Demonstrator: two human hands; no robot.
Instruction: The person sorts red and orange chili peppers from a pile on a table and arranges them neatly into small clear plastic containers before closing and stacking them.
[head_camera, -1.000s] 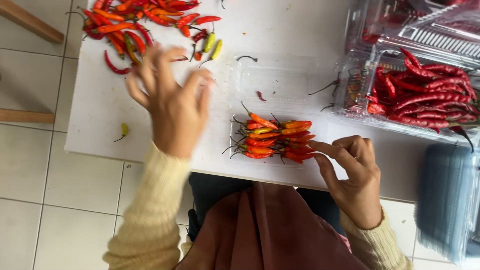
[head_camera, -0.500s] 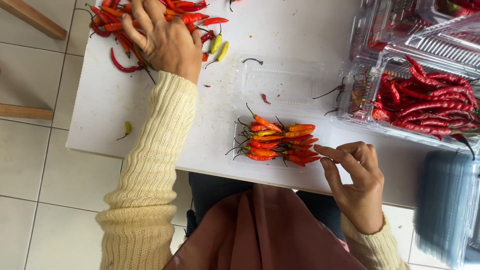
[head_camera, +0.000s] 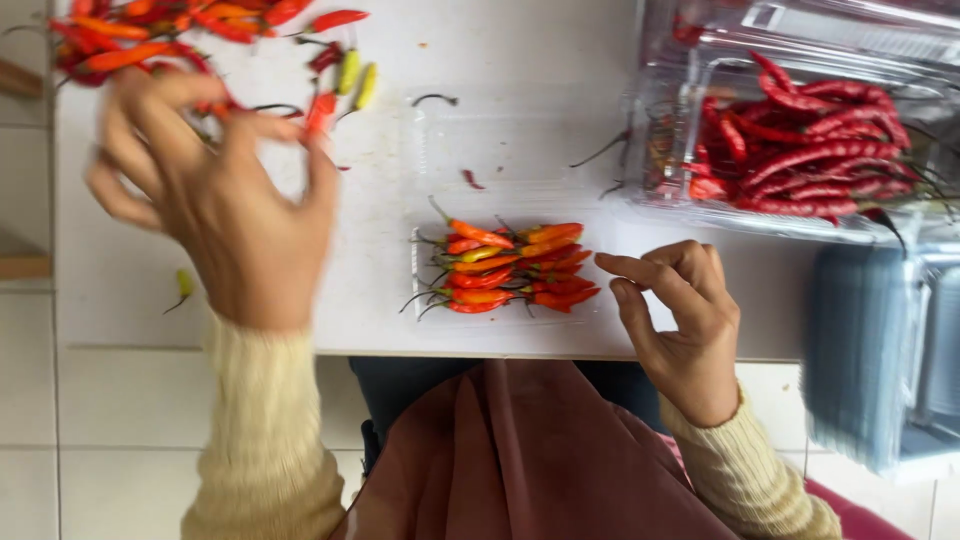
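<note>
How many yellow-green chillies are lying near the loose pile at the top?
2: two yellow-green chillies lie side by side at the right edge of the loose pile. The blurred left hand may hide more.

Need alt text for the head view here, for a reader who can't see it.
Seen from above, a person's left hand, blurred, is over a white table below a loose pile of red and orange chillies. The right hand rests beside a neat bundle of small chillies. A clear plastic container of long red chillies sits at upper right.
</note>
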